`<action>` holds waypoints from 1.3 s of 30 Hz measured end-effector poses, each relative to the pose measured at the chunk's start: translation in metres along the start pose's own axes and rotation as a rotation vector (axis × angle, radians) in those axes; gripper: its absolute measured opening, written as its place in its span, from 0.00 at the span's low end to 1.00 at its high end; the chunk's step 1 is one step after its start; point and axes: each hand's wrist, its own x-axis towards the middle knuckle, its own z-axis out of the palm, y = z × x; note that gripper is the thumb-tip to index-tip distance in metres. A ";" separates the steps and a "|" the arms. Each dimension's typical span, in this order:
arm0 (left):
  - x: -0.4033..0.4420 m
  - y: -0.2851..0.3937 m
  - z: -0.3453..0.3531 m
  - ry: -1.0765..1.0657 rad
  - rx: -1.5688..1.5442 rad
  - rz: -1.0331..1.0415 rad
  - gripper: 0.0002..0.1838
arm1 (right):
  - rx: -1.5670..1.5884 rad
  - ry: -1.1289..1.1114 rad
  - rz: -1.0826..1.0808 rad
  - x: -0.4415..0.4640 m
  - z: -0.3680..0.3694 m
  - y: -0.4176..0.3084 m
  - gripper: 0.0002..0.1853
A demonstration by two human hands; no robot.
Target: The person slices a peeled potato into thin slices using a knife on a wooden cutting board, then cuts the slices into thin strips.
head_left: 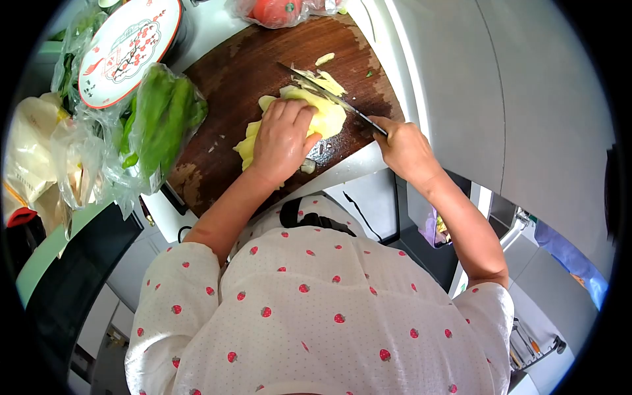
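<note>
On the brown wooden cutting board (227, 82) lies a spread of thin yellow potato slices (330, 120). My left hand (282, 139) presses down on them, fingers bent and close together, holding them in place. In my right hand (403, 150) is the handle of a kitchen knife (339, 101), closed in the fingers. Its blade points up and left across the board, along the far edge of the slices. Cut potato strips (336, 83) lie beyond the blade, with one loose piece farther off. A small pale chunk (307, 166) rests near my left thumb.
Bagged green peppers (164, 115) and a patterned plate (131, 52) with a red rim stand left of the board. Bagged tomatoes (273, 12) sit at its far edge. More plastic bags (36, 145) crowd the far left. A grey panel (461, 85) borders the right side.
</note>
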 end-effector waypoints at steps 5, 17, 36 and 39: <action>0.000 -0.001 0.001 0.006 -0.013 0.061 0.20 | -0.014 0.038 -0.047 -0.007 -0.002 0.007 0.17; -0.002 0.001 0.006 -0.034 0.038 0.044 0.18 | -0.272 -0.028 -0.073 -0.034 -0.013 0.002 0.24; -0.003 0.002 0.009 -0.015 0.043 0.024 0.16 | -0.243 -0.087 -0.022 -0.027 -0.008 -0.006 0.24; -0.002 0.002 0.010 0.018 0.057 0.031 0.16 | -0.269 -0.088 -0.037 -0.002 0.009 -0.006 0.25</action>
